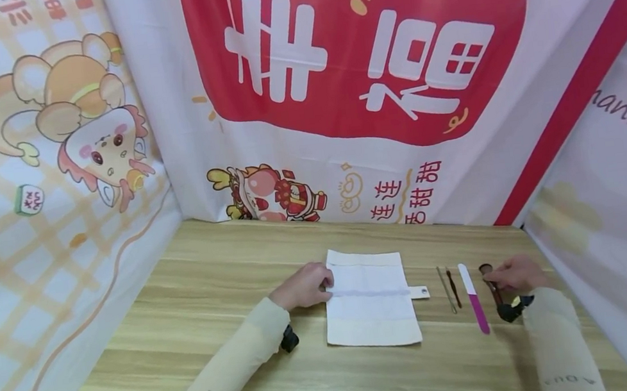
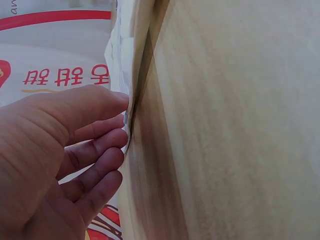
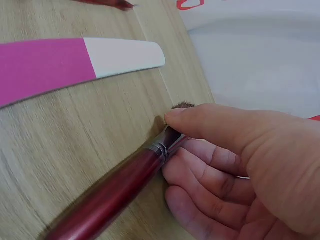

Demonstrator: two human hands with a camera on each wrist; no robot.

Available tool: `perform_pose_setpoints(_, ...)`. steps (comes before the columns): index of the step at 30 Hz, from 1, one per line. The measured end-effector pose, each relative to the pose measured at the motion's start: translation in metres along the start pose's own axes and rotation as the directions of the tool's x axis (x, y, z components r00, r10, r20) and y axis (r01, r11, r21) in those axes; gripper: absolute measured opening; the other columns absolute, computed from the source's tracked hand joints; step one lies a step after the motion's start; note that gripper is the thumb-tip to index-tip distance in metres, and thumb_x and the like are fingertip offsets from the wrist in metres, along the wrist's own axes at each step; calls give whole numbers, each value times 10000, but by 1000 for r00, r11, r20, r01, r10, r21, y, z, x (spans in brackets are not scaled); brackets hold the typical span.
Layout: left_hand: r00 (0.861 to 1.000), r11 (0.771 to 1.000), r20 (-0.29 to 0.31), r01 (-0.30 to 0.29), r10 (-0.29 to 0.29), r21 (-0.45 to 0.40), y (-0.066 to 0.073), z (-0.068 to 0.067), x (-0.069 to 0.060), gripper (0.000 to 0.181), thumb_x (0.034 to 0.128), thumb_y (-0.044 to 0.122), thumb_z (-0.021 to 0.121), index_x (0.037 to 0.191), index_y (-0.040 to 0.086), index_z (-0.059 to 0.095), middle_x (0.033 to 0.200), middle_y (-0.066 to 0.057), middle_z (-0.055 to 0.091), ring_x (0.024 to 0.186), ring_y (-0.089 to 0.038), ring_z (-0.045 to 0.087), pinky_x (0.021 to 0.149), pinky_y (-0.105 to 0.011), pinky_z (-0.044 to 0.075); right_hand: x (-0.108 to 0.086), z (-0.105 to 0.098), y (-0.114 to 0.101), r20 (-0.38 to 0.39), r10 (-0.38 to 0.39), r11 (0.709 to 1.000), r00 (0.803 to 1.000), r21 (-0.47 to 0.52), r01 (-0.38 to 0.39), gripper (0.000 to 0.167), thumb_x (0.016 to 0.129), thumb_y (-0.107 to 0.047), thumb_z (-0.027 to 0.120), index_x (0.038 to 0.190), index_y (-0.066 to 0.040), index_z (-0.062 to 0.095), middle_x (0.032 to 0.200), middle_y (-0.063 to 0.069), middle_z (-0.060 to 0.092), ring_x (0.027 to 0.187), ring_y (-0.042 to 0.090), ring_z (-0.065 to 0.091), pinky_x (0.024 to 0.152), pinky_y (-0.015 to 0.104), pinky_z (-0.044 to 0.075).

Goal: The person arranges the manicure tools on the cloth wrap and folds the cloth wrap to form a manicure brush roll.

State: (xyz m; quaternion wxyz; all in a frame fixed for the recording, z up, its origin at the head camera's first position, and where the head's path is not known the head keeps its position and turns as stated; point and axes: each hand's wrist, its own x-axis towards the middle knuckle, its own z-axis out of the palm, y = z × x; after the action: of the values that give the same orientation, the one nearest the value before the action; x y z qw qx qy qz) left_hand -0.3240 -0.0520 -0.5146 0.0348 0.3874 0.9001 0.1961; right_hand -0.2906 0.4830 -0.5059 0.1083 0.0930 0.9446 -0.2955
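Note:
A white fabric case point(image 1: 369, 318) lies opened flat on the table, its snap tab point(image 1: 419, 292) pointing right. My left hand point(image 1: 305, 287) pinches the case's left edge between thumb and fingers. On the right, my right hand point(image 1: 516, 272) holds a makeup brush with a dark red handle point(image 3: 107, 192). The thumb presses just above the metal ferrule point(image 3: 159, 150) and partly hides the brush head; brown bristle tips point(image 3: 184, 105) show past it. The handle runs down toward the table's near side.
Between the case and the brush lie a thin metal stick point(image 1: 447, 290), a slim dark red tool point(image 1: 454, 288) and a flat pink-and-white file point(image 1: 479, 312). Printed cloth walls point(image 1: 346, 172) enclose the wooden table point(image 1: 227, 257) at the back and both sides.

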Motion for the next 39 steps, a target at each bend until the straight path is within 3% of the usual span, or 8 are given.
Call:
perform_pose_setpoints(6, 999, 999, 30, 34, -33, -39, -1, 0, 1, 31, 937, 127, 770, 947, 98, 768, 947, -7, 718, 875, -120, 583, 880, -325, 527, -2, 7, -5, 4, -4, 999, 1000, 54, 3, 309, 925, -335, 786, 866, -32, 776, 675, -41, 649, 681, 141, 598, 624, 289, 502)
perform_pose_setpoints(11, 1000, 999, 17, 12, -11, -47, -5, 3, 1, 56, 928, 103, 767, 879, 128, 758, 888, 27, 692, 843, -111, 575, 853, -309, 517, -5, 13, -25, -37, -91, 996, 995, 3, 91, 345, 940, -388, 774, 956, -44, 775, 784, -13, 696, 746, 135, 607, 656, 290, 492)
perform_pose_setpoints(15, 1000, 998, 7, 3, -3, -59, -8, 4, 0, 91, 936, 105, 766, 853, 140, 748, 868, 33, 678, 830, -97, 565, 840, -295, 502, -5, 17, -52, -65, -112, 994, 992, -27, 111, 403, 935, -443, 774, 1060, -60, 767, 948, 56, 744, 833, 166, 641, 696, 298, 504)
perform_pose_setpoints(19, 1000, 997, 8, 5, -5, -73, -8, 4, 0, 104, 939, 100, 764, 846, 140, 738, 861, 32, 666, 821, -97, 559, 827, -288, 492, -1, 22, -83, -42, -101, 994, 994, 25, 102, 443, 940, -467, 765, 1155, -81, 750, 1069, 92, 753, 904, 196, 672, 756, 329, 554)
perform_pose_setpoints(24, 1000, 997, 14, 12, -11, -80, -7, 4, 0, 112, 946, 100, 763, 847, 139, 730, 862, 33, 658, 821, -104, 556, 821, -291, 490, 3, 34, -127, -36, -150, 983, 988, 105, 153, 471, 949, -465, 763, 1201, -68, 735, 1106, 103, 760, 964, 243, 721, 865, 419, 603)
perform_pose_setpoints(30, 999, 996, 22, 27, -25, -90, -5, 5, 0, 131, 953, 106, 757, 840, 156, 717, 861, 44, 646, 823, -102, 552, 815, -288, 481, 7, 54, -177, -42, -231, 943, 972, 235, 234, 427, 936, -420, 794, 1170, -66, 749, 1101, 103, 754, 1050, 353, 723, 927, 468, 608)
perform_pose_setpoints(36, 1000, 996, 6, 29, -29, -90, -4, 5, 1, 166, 947, 77, 747, 812, 158, 695, 841, 43, 629, 807, -101, 539, 799, -290, 479, 16, 83, -225, -54, -285, 890, 957, 355, 285, 402, 919, -304, 823, 1197, -22, 754, 1079, 120, 771, 925, 278, 752, 935, 482, 616)
perform_pose_setpoints(39, 999, 995, 13, 30, -29, -90, -3, 5, 0, 170, 960, 81, 735, 815, 159, 695, 838, 52, 624, 802, -97, 535, 793, -287, 477, 20, 99, -238, -83, -274, 879, 958, 381, 285, 357, 917, -277, 822, 1166, -28, 768, 1017, 102, 785, 855, 253, 759, 896, 455, 629)
